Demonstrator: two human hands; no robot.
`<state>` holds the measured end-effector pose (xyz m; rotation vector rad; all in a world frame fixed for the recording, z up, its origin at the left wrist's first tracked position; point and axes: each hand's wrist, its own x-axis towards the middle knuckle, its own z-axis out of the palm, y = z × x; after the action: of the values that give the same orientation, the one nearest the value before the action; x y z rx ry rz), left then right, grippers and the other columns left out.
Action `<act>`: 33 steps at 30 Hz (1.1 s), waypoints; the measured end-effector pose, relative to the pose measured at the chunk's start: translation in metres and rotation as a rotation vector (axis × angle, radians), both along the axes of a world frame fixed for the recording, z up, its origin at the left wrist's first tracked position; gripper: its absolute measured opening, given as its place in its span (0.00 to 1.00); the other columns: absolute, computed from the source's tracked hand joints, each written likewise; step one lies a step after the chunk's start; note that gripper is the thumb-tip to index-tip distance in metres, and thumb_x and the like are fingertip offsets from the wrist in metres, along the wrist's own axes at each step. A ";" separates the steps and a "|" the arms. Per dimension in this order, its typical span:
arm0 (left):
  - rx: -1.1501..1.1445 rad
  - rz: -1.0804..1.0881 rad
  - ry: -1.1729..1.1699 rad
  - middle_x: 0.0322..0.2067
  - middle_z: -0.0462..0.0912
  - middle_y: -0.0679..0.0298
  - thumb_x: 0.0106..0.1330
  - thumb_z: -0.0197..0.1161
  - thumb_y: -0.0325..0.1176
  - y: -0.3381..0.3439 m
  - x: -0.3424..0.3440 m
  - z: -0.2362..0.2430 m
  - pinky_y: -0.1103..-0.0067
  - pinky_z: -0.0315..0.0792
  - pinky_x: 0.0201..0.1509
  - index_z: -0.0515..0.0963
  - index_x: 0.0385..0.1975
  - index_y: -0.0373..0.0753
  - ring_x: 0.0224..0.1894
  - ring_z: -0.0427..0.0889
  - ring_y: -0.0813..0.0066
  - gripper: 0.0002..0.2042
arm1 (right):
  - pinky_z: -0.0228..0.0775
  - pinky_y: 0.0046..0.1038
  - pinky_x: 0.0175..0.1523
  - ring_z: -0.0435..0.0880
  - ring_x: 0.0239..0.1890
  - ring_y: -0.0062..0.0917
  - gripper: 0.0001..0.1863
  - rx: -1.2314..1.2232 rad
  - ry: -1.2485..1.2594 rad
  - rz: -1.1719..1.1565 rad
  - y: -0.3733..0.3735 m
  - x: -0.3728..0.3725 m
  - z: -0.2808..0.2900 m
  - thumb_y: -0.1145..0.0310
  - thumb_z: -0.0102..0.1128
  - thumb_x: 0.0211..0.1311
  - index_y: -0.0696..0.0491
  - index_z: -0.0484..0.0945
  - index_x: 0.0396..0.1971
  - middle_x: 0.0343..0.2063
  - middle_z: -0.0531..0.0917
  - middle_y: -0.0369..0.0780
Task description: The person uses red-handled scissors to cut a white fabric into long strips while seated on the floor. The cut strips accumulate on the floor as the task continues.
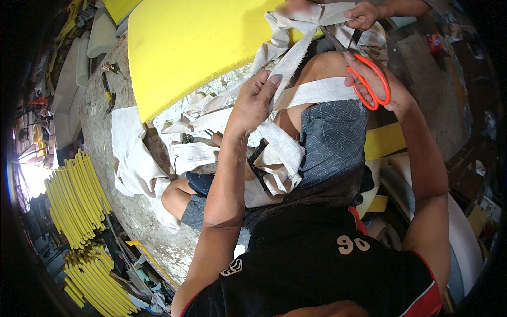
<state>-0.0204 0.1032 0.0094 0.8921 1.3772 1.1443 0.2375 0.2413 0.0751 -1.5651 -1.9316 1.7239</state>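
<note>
My left hand (257, 100) pinches a long off-white cloth strip (293, 57) between thumb and fingers. The strip runs up and away from it, pulled fairly straight. My right hand (377, 79) grips scissors (388, 87) with orange handles, their dark blades pointing up and left to the strip's far part. Whether the blades are apart there cannot be made out. Another person's hand (363, 16) holds the strip's far end. A second band of cloth (322, 91) lies across my knee, and more loops of it (282, 153) hang over my lap.
A big yellow foam sheet (195, 42) covers the far part of the worn work surface (105, 137). White cloth (134, 164) drapes over the left side. Cutters with yellow-and-black handles (109, 95) lie near the foam. Bundled yellow tubes (79, 198) stand at far left, rolled sheets (401, 185) at right.
</note>
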 end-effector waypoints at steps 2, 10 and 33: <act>-0.018 0.003 -0.008 0.23 0.70 0.77 0.79 0.56 0.39 0.000 0.001 0.003 0.84 0.62 0.31 0.77 0.35 0.35 0.27 0.63 0.87 0.14 | 0.61 0.20 0.20 0.69 0.12 0.16 0.41 0.007 -0.006 0.017 0.002 0.000 0.000 0.27 0.48 0.66 0.58 0.79 0.27 0.09 0.69 0.32; 0.011 0.006 -0.009 0.23 0.70 0.77 0.79 0.56 0.39 0.000 0.001 -0.001 0.84 0.62 0.31 0.77 0.34 0.35 0.27 0.63 0.88 0.14 | 0.61 0.20 0.19 0.70 0.12 0.16 0.42 0.038 0.009 0.031 0.002 0.000 -0.003 0.26 0.48 0.65 0.58 0.79 0.27 0.09 0.70 0.32; 0.014 -0.007 0.043 0.25 0.70 0.77 0.79 0.56 0.39 0.000 0.000 0.003 0.85 0.62 0.33 0.79 0.38 0.35 0.29 0.64 0.87 0.13 | 0.56 0.19 0.19 0.66 0.12 0.14 0.39 -0.012 0.066 -0.002 -0.002 -0.005 -0.002 0.29 0.55 0.64 0.58 0.77 0.27 0.10 0.67 0.30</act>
<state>-0.0208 0.1032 0.0124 0.9363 1.4012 1.1365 0.2327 0.2393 0.0728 -1.4943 -1.8917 1.7665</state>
